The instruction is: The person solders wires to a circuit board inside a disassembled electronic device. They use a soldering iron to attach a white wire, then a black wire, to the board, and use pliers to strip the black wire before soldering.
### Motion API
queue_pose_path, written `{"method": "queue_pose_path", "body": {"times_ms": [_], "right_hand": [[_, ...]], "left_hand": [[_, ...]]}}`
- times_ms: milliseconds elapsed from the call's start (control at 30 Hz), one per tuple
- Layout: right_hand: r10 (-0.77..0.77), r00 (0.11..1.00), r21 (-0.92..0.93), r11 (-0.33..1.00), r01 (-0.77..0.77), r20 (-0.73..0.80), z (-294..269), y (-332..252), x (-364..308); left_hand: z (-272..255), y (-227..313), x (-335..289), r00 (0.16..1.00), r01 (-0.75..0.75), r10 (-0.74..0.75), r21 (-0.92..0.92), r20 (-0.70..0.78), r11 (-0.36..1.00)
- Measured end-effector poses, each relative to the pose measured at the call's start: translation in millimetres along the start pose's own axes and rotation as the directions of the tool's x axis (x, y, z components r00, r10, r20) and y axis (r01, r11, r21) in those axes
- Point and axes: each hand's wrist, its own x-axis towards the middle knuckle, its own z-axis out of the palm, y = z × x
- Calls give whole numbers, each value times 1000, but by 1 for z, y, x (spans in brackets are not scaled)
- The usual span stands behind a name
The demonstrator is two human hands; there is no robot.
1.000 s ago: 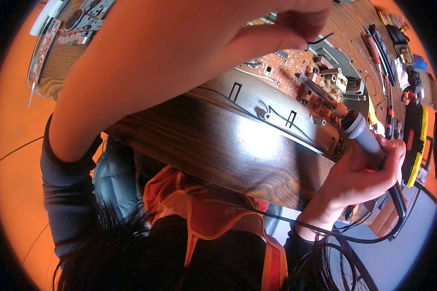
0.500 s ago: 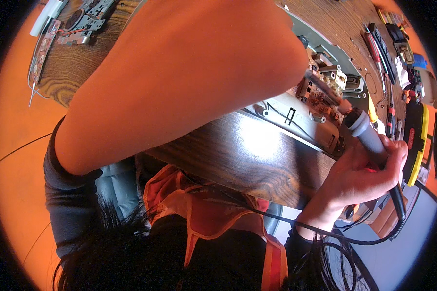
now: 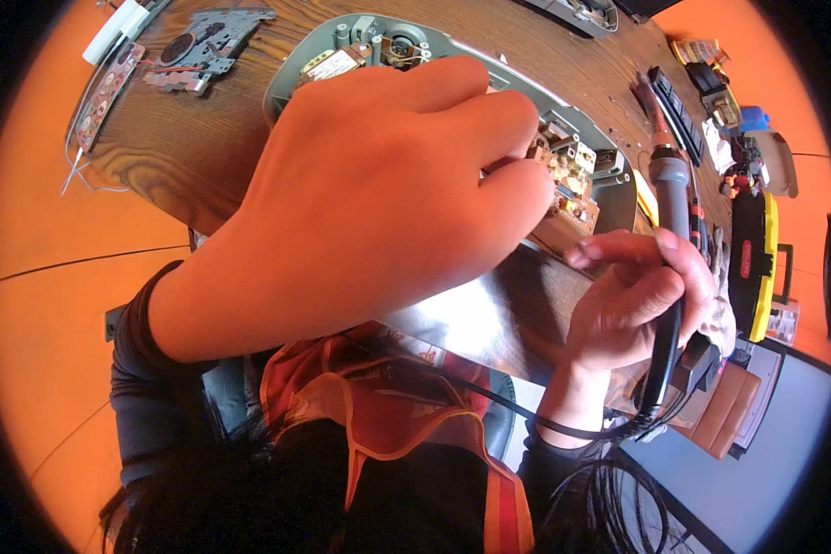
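Observation:
My left hand (image 3: pixel 388 175) is raised close to the view with its fingers curled in. Whatever lies between those fingertips is hidden from here. Behind it, an opened grey-green plastic casing (image 3: pixel 282 83) lies on the table, partly covered by the hand. Inside the casing, a circuit board (image 3: pixel 572 185) with metal and pale parts shows to the right of my left knuckles. My right hand (image 3: pixel 632 295) holds a soldering iron (image 3: pixel 674 194) by its grey grip, tip end pointing away from me. Its black cable hangs down past my wrist. The iron is apart from the board.
On the wooden table (image 3: pixel 175 180), a metal drive mechanism (image 3: pixel 212 46) and a narrow circuit strip (image 3: pixel 106 97) lie far left. A black remote-like bar (image 3: pixel 676 115) lies beyond the iron. A black and yellow toolbox (image 3: pixel 755 268) stands at the right, above a brown box (image 3: pixel 725 411).
The soldering iron has left the casing area and now points away from me. My left hand appears lower, with its curled fingers showing, and more of the casing is visible.

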Motion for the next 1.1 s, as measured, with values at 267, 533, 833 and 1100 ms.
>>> {"method": "queue_pose_path", "body": {"times_ms": [267,533,833,1100], "right_hand": [[-31,992,102,994,43,-119,10,-24,-5],[-137,986,137,979,149,-91,16,-38,-5],[-123,944,286,934,215,-307,18,-69,-8],[7,938,355,927,124,-346,30,-66,-14]], "left_hand": [[-15,19,-12,978,-44,53,48,-200,998],[-30,33,-21,988,-33,43,69,-148,997],[-66,69,-28,992,62,-57,36,-115,997],[-45,53,-41,973,144,-166,-139,-158,980]]}}
